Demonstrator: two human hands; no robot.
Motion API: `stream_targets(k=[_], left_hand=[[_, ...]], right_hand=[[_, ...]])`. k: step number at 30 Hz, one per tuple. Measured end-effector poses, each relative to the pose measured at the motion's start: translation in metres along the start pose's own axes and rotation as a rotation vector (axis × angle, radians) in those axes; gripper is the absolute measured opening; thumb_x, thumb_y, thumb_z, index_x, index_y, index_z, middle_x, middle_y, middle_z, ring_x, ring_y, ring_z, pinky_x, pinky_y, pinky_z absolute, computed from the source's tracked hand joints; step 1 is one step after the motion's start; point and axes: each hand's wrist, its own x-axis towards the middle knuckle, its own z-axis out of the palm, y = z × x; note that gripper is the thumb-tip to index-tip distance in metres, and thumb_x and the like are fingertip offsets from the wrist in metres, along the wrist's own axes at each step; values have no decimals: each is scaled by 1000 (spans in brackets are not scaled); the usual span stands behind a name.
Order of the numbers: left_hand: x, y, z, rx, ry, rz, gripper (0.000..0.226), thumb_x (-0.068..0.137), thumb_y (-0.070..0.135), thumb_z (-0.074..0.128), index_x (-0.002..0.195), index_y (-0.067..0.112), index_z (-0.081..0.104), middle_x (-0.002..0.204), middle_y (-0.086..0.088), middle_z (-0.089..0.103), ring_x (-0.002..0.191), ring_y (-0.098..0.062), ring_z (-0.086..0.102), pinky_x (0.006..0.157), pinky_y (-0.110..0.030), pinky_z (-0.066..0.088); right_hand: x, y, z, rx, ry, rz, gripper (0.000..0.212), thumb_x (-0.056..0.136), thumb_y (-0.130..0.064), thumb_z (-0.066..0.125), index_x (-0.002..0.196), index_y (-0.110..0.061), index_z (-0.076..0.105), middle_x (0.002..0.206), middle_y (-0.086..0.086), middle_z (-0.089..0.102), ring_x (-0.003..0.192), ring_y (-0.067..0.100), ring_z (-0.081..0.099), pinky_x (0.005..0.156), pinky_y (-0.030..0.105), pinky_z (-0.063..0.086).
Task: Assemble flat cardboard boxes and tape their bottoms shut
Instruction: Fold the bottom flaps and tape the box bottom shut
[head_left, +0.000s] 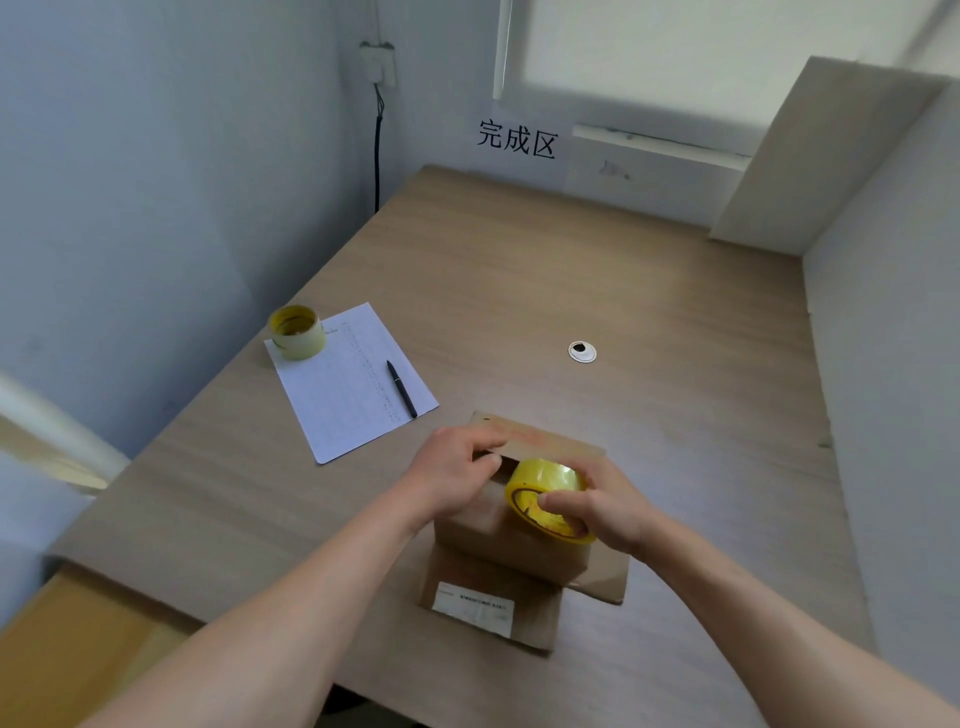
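Note:
A small brown cardboard box (506, 551) stands on the wooden desk (649, 312) near its front edge, flaps spread out, one flap bearing a white label (474, 608). My right hand (608, 506) grips a yellow tape roll (545, 499) and holds it against the top of the box. My left hand (457, 475) curls its fingers over the box's far top edge and the flap there. Both forearms reach in from below.
A second yellow tape roll (297, 331) sits on a printed sheet of paper (353, 382) at the left, with a black pen (401, 388) lying on it. A white cable grommet (582, 351) is in the desk's middle. A board (821, 156) leans in the far right corner.

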Motion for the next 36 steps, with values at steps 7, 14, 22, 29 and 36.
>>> stream_targets(k=[7,14,22,29,36], left_hand=[[6,18,-6,209,17,132,26,95,29,57,117,23,70,124,8,61,124,-12,40,108,-32,34],[2,23,2,-146,-109,63,16,92,10,61,87,4,75,86,-16,70,77,-12,59,78,-37,51],[-1,30,9,-74,64,106,11,86,9,67,75,12,68,72,3,62,68,-11,56,66,-25,45],[-6,48,4,23,-13,22,15,93,6,47,80,12,50,78,2,47,80,-18,44,66,-24,30],[-14,57,-7,-65,-80,-108,15,92,14,55,82,4,60,75,-5,53,72,-17,47,69,-31,40]], right_hand=[[2,-4,0,-20,-28,-16,23,65,-28,68,86,-17,69,54,-7,55,46,12,48,47,22,38],[3,-10,0,-45,-42,10,21,64,-30,68,83,-19,68,58,-5,58,51,13,51,51,25,39],[4,-14,-1,-50,-48,23,17,64,-30,68,78,-19,66,56,-6,57,51,13,51,51,25,40],[6,-18,-1,-94,-63,15,33,63,-32,67,85,-7,66,56,1,55,49,15,50,51,29,42],[10,-19,-5,-263,-72,-46,52,65,-44,67,112,-22,63,100,1,66,87,21,61,79,41,53]])
